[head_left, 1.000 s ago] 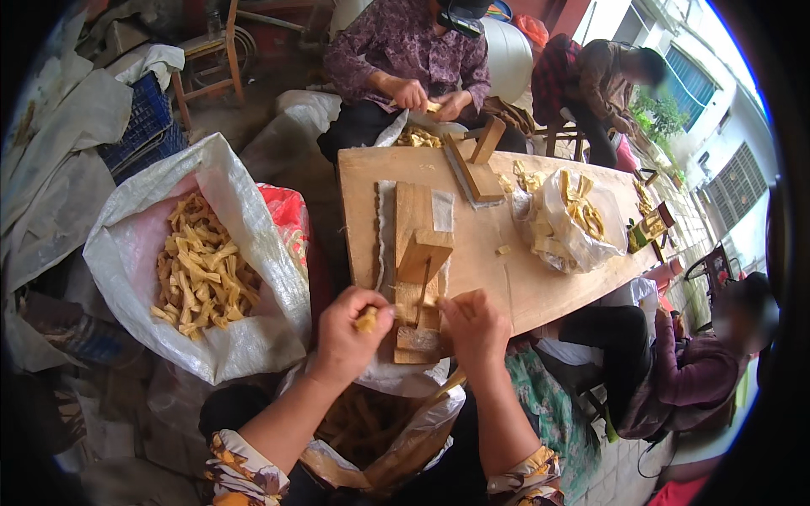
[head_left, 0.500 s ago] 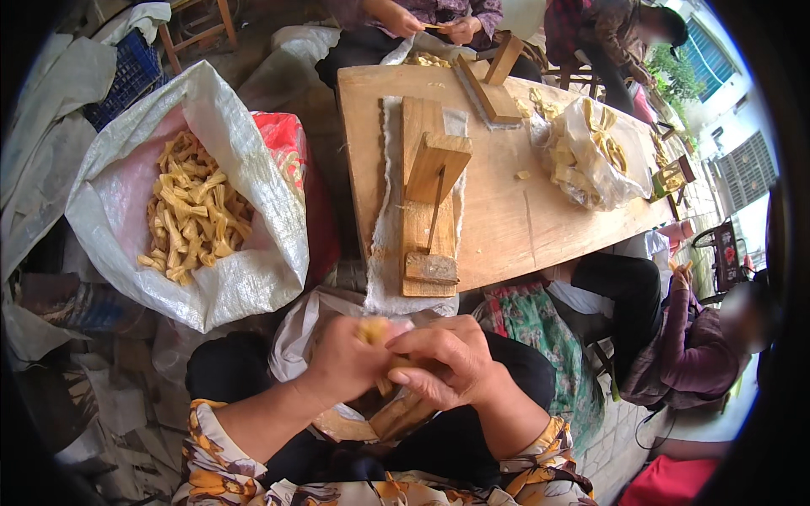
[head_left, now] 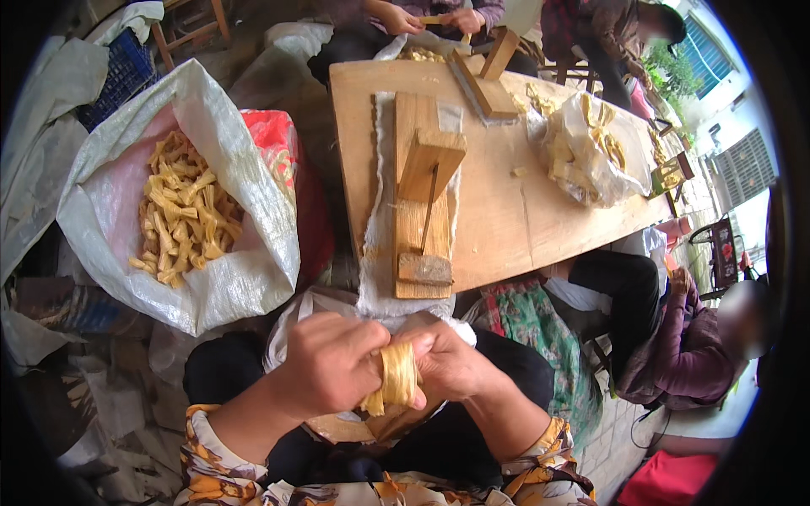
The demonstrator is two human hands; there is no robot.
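The left hand (head_left: 329, 363) is clenched round one side of a folded yellow strip (head_left: 398, 375), and the right hand (head_left: 451, 361) pinches its other side. Both hands and the strip are on the wearer's side of the wooden stand (head_left: 422, 211), off the surface (head_left: 498, 228) that carries it. A white cloth (head_left: 376, 274) lies under the stand. Left of the stand, a large white sack (head_left: 253, 282) holds yellow pieces (head_left: 187, 207); right of it sits a clear plastic bag (head_left: 582, 160) with more. Beyond it to the right is a second wooden stand (head_left: 485, 88), and straight beyond, a co-worker's hands (head_left: 464, 21) hold a yellow length (head_left: 434, 19).
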